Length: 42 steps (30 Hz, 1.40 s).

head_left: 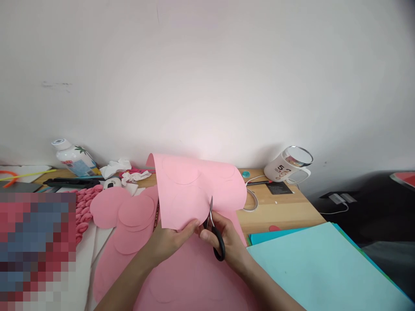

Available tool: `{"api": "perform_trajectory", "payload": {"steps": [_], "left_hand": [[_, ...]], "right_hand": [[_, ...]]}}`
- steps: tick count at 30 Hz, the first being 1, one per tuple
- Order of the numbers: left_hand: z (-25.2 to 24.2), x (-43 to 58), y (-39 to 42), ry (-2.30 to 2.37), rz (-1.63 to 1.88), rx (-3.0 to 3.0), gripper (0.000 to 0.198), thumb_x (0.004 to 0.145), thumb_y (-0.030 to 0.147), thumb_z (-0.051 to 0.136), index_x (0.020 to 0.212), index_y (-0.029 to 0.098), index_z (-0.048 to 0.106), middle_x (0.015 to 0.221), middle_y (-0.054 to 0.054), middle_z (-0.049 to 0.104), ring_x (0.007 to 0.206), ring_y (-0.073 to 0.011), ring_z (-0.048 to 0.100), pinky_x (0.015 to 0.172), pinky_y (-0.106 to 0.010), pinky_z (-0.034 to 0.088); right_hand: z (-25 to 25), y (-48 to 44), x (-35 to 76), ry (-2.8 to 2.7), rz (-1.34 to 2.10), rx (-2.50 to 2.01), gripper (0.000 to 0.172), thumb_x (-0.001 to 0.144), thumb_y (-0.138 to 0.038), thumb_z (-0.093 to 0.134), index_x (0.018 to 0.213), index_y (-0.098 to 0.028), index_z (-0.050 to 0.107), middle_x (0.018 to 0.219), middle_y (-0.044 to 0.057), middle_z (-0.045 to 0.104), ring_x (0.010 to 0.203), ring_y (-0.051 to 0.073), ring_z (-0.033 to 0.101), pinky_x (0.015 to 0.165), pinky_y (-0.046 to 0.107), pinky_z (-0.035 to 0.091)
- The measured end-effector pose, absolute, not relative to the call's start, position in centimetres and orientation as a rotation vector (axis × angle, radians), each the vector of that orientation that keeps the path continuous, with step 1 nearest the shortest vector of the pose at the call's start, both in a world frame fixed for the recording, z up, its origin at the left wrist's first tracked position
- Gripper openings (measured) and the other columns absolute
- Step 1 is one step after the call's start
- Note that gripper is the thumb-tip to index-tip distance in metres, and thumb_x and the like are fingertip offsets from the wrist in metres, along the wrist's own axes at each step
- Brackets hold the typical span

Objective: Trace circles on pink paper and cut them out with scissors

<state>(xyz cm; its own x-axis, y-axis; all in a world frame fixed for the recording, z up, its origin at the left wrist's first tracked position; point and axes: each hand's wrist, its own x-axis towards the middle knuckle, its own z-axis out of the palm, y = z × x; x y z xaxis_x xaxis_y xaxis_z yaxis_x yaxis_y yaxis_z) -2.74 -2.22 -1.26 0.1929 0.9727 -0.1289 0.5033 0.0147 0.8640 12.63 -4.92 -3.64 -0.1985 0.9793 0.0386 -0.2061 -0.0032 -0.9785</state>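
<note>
A large pink paper sheet (184,185) with faint curved pencil outlines is held up in the middle, its top edge curling over. My left hand (175,239) is closed on its lower edge, the thumb on top. My right hand (227,239) grips black-handled scissors (219,246) with the blades pointing up at the sheet's cut edge. Below both hands lies more pink paper (191,276) with drawn curves. Rounded pink paper pieces (136,211) overlap in a pile to the left of my left hand.
A white mug (282,167) and a cable stand at the back right. Light blue sheets (292,268) cover the right front. At the left are a white bottle (74,157), crumpled tissue (115,167), black cutter (73,182) and pink braided material (86,207). The wall is close behind.
</note>
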Motion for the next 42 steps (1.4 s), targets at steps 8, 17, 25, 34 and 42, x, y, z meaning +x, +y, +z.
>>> {"api": "perform_trajectory", "payload": {"steps": [8, 17, 25, 34, 42], "left_hand": [[-1.5, -2.93, -2.07, 1.433, 0.684, 1.607, 0.038, 0.072, 0.054, 0.054, 0.086, 0.021, 0.068, 0.082, -0.005, 0.071, 0.083, -0.0246, 0.065, 0.083, -0.036, 0.049], [-1.52, -3.02, -1.99, 1.42, 0.685, 1.624, 0.039, 0.072, 0.054, 0.054, 0.087, 0.021, 0.067, 0.085, -0.005, 0.072, 0.083, -0.0238, 0.065, 0.085, -0.035, 0.049], [-1.86, -3.21, -1.85, 1.445, 0.634, 1.637, 0.04, 0.072, 0.056, 0.053, 0.086, 0.022, 0.068, 0.081, -0.005, 0.072, 0.083, -0.0246, 0.065, 0.085, -0.035, 0.049], [-1.44, -3.05, -1.9, 1.404, 0.7, 1.622, 0.038, 0.072, 0.053, 0.053, 0.088, 0.021, 0.068, 0.089, -0.005, 0.071, 0.089, -0.0241, 0.064, 0.087, -0.035, 0.048], [-2.04, -3.34, -1.77, 1.396, 0.714, 1.663, 0.032, 0.072, 0.053, 0.054, 0.065, 0.024, 0.067, 0.052, 0.0, 0.063, 0.068, -0.0225, 0.064, 0.075, -0.033, 0.052]], "right_hand": [[-3.5, -4.95, 12.59, -1.191, 1.448, -0.918, 0.038, 0.068, -0.051, 0.069, 0.076, -0.018, 0.053, 0.067, -0.003, 0.043, 0.06, 0.011, 0.034, 0.057, 0.025, 0.032], [-3.48, -4.89, 12.65, -1.192, 1.432, -0.962, 0.041, 0.065, -0.055, 0.069, 0.071, -0.018, 0.051, 0.062, -0.004, 0.04, 0.056, 0.011, 0.034, 0.052, 0.024, 0.031], [-3.56, -4.93, 12.69, -1.179, 1.441, -0.967, 0.041, 0.065, -0.055, 0.07, 0.07, -0.018, 0.051, 0.061, -0.004, 0.04, 0.055, 0.01, 0.033, 0.049, 0.023, 0.027], [-3.12, -4.91, 12.7, -1.193, 1.424, -0.992, 0.043, 0.063, -0.057, 0.07, 0.069, -0.018, 0.051, 0.059, -0.005, 0.039, 0.055, 0.011, 0.033, 0.052, 0.024, 0.029], [-3.33, -4.82, 12.63, -1.203, 1.4, -0.967, 0.039, 0.066, -0.052, 0.069, 0.067, -0.017, 0.051, 0.059, -0.004, 0.039, 0.055, 0.01, 0.032, 0.052, 0.024, 0.026]]}}
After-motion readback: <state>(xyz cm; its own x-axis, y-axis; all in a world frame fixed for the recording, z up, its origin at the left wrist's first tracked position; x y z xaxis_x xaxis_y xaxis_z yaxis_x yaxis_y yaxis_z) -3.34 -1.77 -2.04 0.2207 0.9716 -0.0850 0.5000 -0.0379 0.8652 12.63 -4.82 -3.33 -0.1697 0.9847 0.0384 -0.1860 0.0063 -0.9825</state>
